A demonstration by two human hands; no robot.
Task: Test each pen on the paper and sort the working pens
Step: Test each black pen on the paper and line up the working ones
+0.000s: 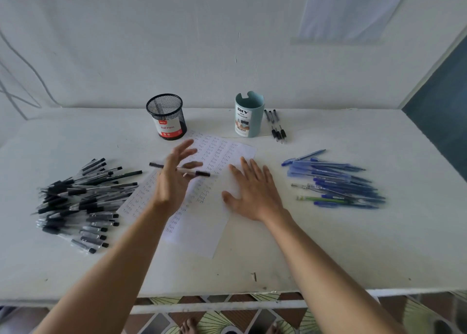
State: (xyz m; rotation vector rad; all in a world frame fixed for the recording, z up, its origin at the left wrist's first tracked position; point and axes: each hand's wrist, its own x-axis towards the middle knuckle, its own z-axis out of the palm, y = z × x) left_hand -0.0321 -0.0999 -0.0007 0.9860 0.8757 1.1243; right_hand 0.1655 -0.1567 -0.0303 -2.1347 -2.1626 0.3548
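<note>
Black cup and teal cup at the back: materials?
Black cup: looks like metal wire mesh, matte black; you can see through the weave. Teal cup: likely plastic, smooth matte; solid wall with a moulded notch in the rim.

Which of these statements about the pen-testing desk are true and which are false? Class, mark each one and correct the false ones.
1. The right hand lies flat on the paper. True.
2. The blue pens are piled on the left. False: they lie on the right, and the black pens are on the left.
3. The mesh cup bristles with pens. False: none stick out of it.
4. Three loose pens lie just right of the teal organizer. True.
5. The paper is blank. False: rows of small handwriting cover it.
</note>
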